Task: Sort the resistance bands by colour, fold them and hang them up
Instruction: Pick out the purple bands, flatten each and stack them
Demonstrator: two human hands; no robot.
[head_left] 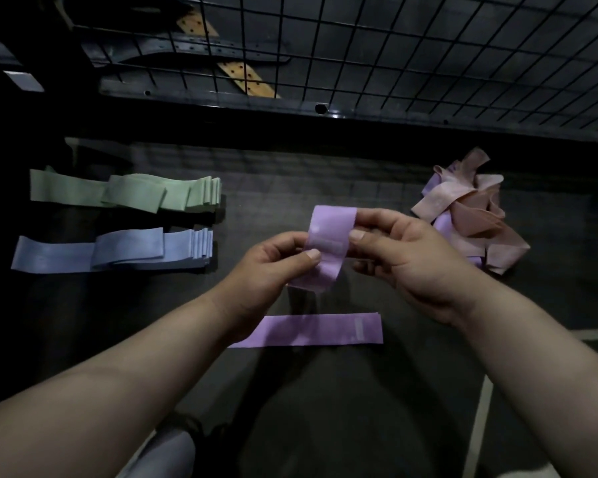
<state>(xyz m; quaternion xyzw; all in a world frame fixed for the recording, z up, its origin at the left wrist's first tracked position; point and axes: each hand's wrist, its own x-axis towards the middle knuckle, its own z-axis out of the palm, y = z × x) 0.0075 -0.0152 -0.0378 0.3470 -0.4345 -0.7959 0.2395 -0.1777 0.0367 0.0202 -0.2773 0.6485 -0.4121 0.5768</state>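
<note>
Purple band [328, 241] (folded) pinched by left hand [268, 270]; also right hand [408, 260]

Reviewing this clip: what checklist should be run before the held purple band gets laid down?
1. Grip on held band: ok, left hand and right hand both pinch it.
2. Fold pressed flat: not ok, it curves loosely.
3. Matching spot: ok, a flat purple band lies nearer the person.
4. Gap between green stack and blue stack: ok.
5. Sorting of pile: not ok, pink and purple bands lie tangled.
6. Hooks on grid: cannot tell.
</note>
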